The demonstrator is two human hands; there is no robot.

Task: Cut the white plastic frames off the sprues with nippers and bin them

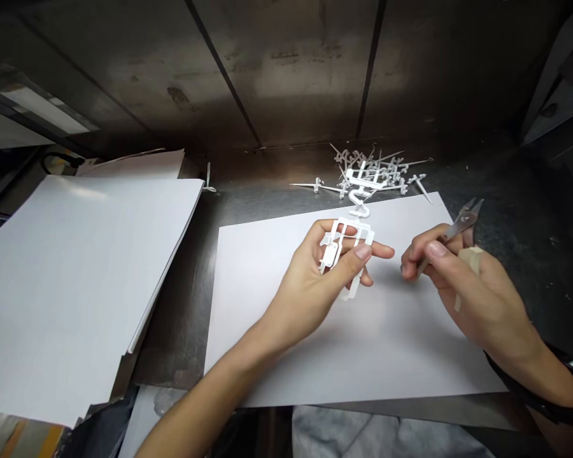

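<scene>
My left hand point(322, 273) grips a white plastic frame-shaped part point(370, 234) between thumb and fingers, above a white sheet point(262, 343). A hook-like curved piece point(360, 205) sticks up from the far end of that part. In my right hand point(472, 286) is a pair of small metal nippers point(464, 219); the jaws point up and away, slightly apart. Pale tape point(470, 257) is wrapped near the right thumb. The nippers are apart from the white part. Fingers partly hide the nippers' handles.
Beyond the sheet lies a heap of white plastic sprue scraps point(401, 172) on the dark metal bench point(262, 197). A stack of large white sheets point(86, 267) stands at the left. A metal wall point(296, 76) rises behind the bench.
</scene>
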